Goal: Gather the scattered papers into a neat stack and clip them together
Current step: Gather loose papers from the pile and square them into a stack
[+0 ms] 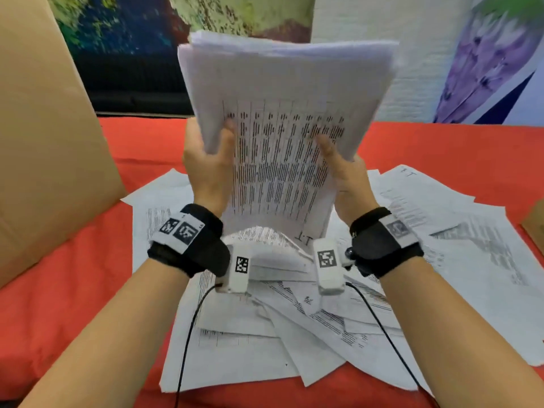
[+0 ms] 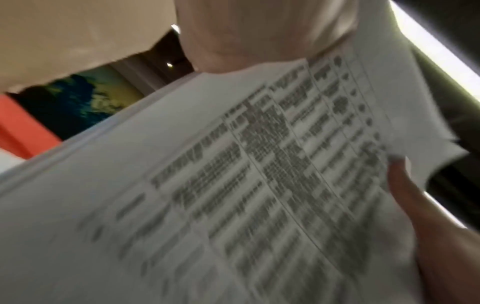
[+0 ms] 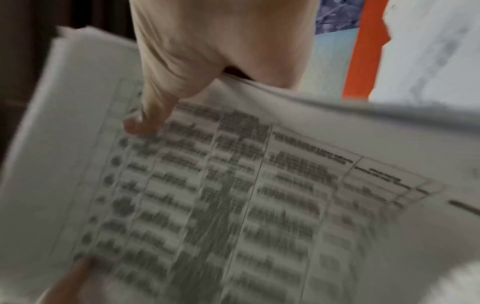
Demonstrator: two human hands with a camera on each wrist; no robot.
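Both hands hold a thick bundle of printed sheets (image 1: 282, 113) upright above the table, its lower end curling toward me. My left hand (image 1: 206, 160) grips the bundle's left edge, thumb on the printed face. My right hand (image 1: 344, 172) grips the right edge the same way. The left wrist view shows the blurred printed page (image 2: 233, 185) with my left palm (image 2: 259, 35) above it and the right hand's thumb (image 2: 405, 195) at its far edge. In the right wrist view my right thumb (image 3: 153, 115) presses on the page (image 3: 233, 205). No clip is visible.
Several loose printed sheets (image 1: 441, 245) lie scattered and overlapping on the red tablecloth (image 1: 73, 290) below the hands. A large cardboard box (image 1: 44, 142) stands at the left. A small brown box corner (image 1: 534, 225) shows at the right edge. Colourful panels stand behind the table.
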